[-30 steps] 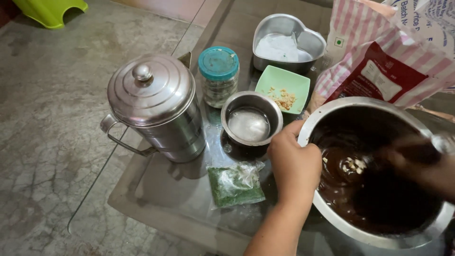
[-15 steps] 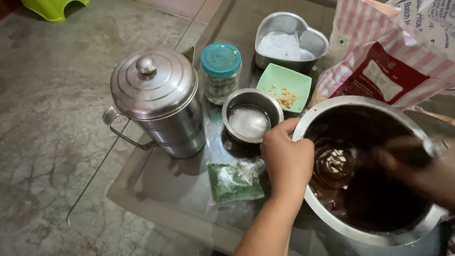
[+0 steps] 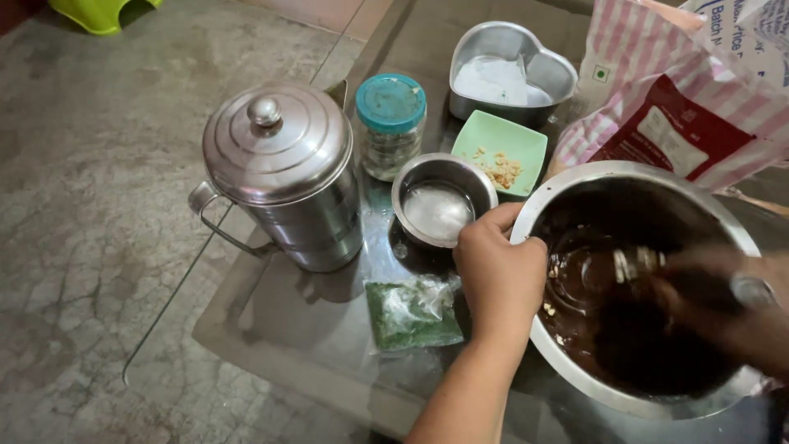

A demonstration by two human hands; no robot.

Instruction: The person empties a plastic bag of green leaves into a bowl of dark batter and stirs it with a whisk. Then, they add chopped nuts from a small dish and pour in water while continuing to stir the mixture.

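Note:
A large steel mixing bowl [image 3: 657, 177] holds dark brown batter with pale nut pieces in it. My left hand [image 3: 497, 275] grips the bowl's near left rim. My right hand [image 3: 731, 316] is blurred over the batter and is closed around a stirring tool whose end [image 3: 633, 263] sits in the mix; the tool's shape is too blurred to tell.
On the glass table stand a lidded steel jug [image 3: 279, 177], a jar with a teal lid [image 3: 390, 123], a small steel bowl [image 3: 444, 201], a green square dish of chopped nuts [image 3: 501, 152], a heart-shaped tin [image 3: 509, 70], a small green packet [image 3: 411, 312] and a striped pink bag [image 3: 682, 107].
My right hand has kept stirring, sweeping round in the batter. The left hand stays on the rim. The view has shifted slightly.

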